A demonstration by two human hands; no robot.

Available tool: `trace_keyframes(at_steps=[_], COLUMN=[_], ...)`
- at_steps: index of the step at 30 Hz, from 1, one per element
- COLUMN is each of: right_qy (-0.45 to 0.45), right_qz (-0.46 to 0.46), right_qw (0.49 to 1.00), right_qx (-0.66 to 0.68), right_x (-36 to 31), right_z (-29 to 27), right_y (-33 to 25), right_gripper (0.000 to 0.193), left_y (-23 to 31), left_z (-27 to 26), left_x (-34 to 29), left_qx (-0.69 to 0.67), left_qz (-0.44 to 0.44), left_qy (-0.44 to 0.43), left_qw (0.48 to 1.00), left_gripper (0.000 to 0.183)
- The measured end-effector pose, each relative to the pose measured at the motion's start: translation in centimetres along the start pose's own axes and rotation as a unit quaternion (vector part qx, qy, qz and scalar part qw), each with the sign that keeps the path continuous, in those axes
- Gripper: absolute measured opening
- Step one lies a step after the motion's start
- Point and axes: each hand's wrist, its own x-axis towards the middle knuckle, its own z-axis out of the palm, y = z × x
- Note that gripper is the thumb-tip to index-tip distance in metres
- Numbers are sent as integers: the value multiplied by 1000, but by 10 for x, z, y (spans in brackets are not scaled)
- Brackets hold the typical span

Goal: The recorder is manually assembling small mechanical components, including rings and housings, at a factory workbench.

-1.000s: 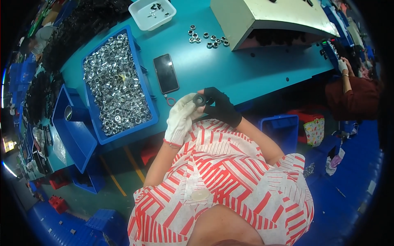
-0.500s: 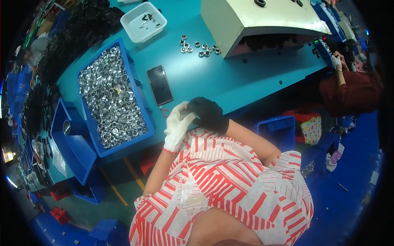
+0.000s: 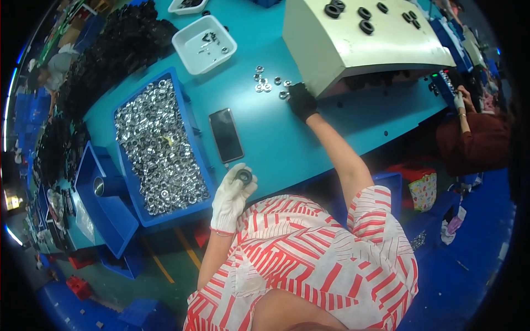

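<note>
My left hand [image 3: 227, 199], in a white glove, is closed on a black ring [image 3: 244, 176] with a round centre, near the table's front edge. My right hand [image 3: 302, 102], in a black glove, reaches over the table beside the cream metal housing [image 3: 314, 49]. Its fingertips are at a small group of shiny metal rings [image 3: 263, 85]; dark fabric hides whether they grip one. A dark-screened phone [image 3: 226, 135] lies just beyond my left hand. Left of it stands a blue bin [image 3: 205, 175] heaped with shiny metal rings [image 3: 160, 146].
A white tray [image 3: 190, 62] with a few small parts stands at the back. Black rings [image 3: 366, 26] lie on the housing's top. Dark parts [image 3: 118, 49] are piled at far left, near a tilted blue bin [image 3: 113, 220]. Another person [image 3: 469, 132] works at right.
My hands were together at the table's edge and are now apart. The right has stretched forward to the metal rings; the left has stayed near, now showing the black ring.
</note>
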Motion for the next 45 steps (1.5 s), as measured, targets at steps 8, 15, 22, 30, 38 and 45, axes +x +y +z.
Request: trace_keyframes(at_steps=[8, 15, 22, 30, 38, 45], right_qy=[18, -56, -88, -103, -73, -51], right_qz=[-3, 117, 67, -48, -113, -206], right_qw=[999, 989, 992, 891, 939, 923], right_qx=[39, 70, 55, 440, 316, 321], right_x=[-19, -79, -97, -157, -178, -187], right_z=[-8, -17, -40, -85, -106, -99], right_y=[14, 4, -28, -105, -125, -120], right_gripper=[18, 22, 21, 24, 28, 26], left_y=[6, -3, -21, -39, -45, -51], left_z=[8, 13, 11, 3, 17, 13], left_x=[10, 9, 4, 4, 8, 1], left_qx=[-7, 3, 40, 106, 153, 213], left_qz=[-5, -35, -29, 19, 25, -35], left_qy=[-43, -51, -40, 38, 36, 65], left_qw=[999, 998, 998, 993, 987, 974], left_gripper=[57, 53, 51, 52, 45, 47])
